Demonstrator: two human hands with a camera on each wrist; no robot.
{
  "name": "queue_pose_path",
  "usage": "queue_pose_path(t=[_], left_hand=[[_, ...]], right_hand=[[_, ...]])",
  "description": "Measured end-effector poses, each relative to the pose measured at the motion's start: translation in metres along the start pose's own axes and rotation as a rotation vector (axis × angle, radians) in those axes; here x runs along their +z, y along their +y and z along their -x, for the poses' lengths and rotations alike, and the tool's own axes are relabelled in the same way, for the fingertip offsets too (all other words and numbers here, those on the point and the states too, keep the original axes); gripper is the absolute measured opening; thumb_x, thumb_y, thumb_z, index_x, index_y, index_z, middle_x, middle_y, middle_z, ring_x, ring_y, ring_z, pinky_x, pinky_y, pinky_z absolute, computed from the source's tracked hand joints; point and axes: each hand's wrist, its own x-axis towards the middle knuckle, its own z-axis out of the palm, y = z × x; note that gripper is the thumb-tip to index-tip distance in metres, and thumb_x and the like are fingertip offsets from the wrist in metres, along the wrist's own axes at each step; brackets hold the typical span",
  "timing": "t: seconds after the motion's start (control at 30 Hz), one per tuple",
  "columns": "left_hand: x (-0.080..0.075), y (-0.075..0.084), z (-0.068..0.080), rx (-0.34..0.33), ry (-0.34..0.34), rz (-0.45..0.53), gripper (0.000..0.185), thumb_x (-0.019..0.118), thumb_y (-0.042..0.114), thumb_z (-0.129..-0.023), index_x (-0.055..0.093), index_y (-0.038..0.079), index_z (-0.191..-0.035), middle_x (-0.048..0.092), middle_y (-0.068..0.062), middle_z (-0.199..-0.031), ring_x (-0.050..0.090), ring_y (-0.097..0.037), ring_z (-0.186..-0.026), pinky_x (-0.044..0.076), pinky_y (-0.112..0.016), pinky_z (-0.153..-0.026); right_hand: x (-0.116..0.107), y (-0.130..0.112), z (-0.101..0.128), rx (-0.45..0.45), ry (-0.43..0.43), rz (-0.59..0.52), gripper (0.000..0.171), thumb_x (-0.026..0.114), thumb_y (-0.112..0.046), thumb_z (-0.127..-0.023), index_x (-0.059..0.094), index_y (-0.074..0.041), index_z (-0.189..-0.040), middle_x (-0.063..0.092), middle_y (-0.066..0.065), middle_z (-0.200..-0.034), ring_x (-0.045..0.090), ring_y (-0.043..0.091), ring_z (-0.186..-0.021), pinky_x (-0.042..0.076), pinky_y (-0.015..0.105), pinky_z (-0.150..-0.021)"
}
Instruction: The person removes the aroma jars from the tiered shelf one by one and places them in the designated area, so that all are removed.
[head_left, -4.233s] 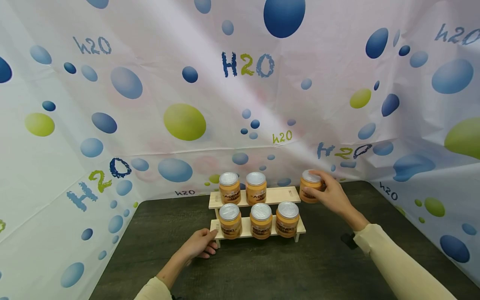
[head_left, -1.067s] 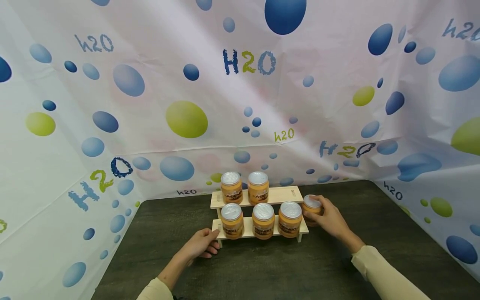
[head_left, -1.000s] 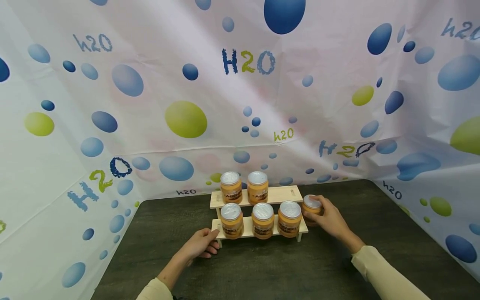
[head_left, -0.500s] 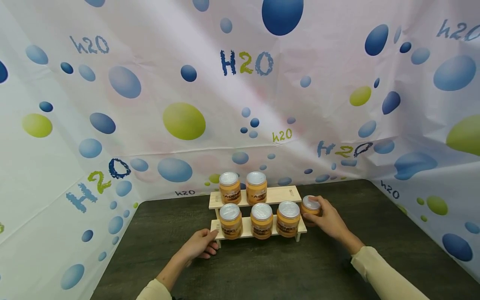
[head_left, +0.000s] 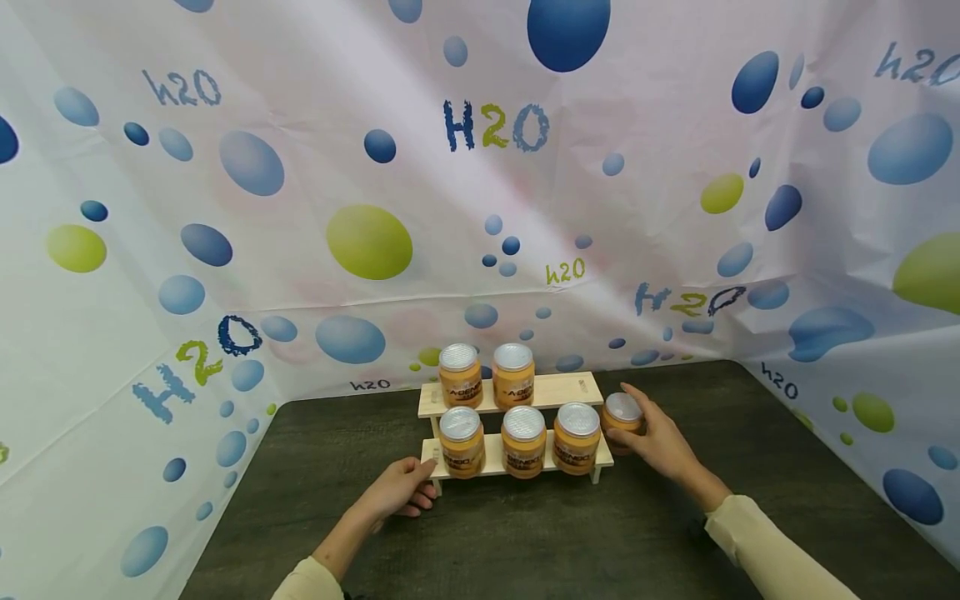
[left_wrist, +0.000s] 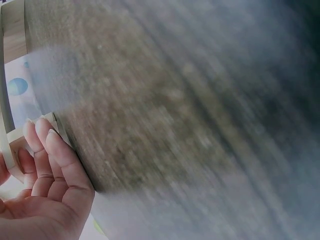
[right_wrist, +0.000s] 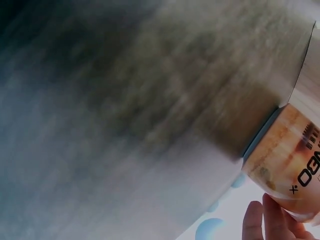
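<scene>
A two-step wooden stand [head_left: 557, 390] bears orange jars with silver lids. Two jars, a left one [head_left: 460, 385] and a middle one [head_left: 514, 383], are on the upper step, and three stand along the lower step, the rightmost jar [head_left: 576, 450] near its end. My left hand [head_left: 401, 490] grips the left end of the lower step, thumb on top, fingers [left_wrist: 67, 157] curled below. Right of the stand, another jar [head_left: 621, 410] sits upright on the table. My right hand [head_left: 660, 437] is spread around it, index finger raised past the lid, thumb in front; fingertips [right_wrist: 268, 207] are right at its side.
The dark wood-grain table [head_left: 495, 542] extends in front of the stand and to both sides. A white curtain [head_left: 285, 67] with blue and green dots and H2O lettering hangs close behind and along the sides.
My right hand has brought the jar from beside the upper step down onto the table. Its index finger has since lifted off the lid. The left hand stays at the stand.
</scene>
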Motion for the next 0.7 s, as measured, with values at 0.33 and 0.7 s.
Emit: queue_pose_path(t=[0.33,0.7], left_hand=[[0.0,0.0,0.002,-0.003,0.006,-0.002,0.05,0.04,0.054,-0.092,0.049,0.005,-0.097,0.058,-0.007,-0.086,0.058,-0.017,-0.072,0.051,-0.033,-0.063],[0.001,0.002,0.002,0.01,0.01,-0.01,0.05,0.041,0.054,-0.092,0.05,0.006,-0.094,0.06,-0.007,-0.086,0.059,-0.016,-0.071,0.052,-0.033,-0.063]], right_hand=[[-0.016,-0.02,-0.011,-0.03,-0.019,0.007,0.088,0.062,-0.052,-0.081,0.011,-0.023,-0.147,0.034,0.022,-0.141,0.044,0.042,-0.12,0.044,0.056,-0.086],[-0.043,-0.067,-0.037,-0.124,-0.035,0.012,0.073,0.056,-0.051,-0.086,0.017,-0.033,-0.145,0.033,0.014,-0.145,0.035,0.038,-0.129,0.035,0.061,-0.092]])
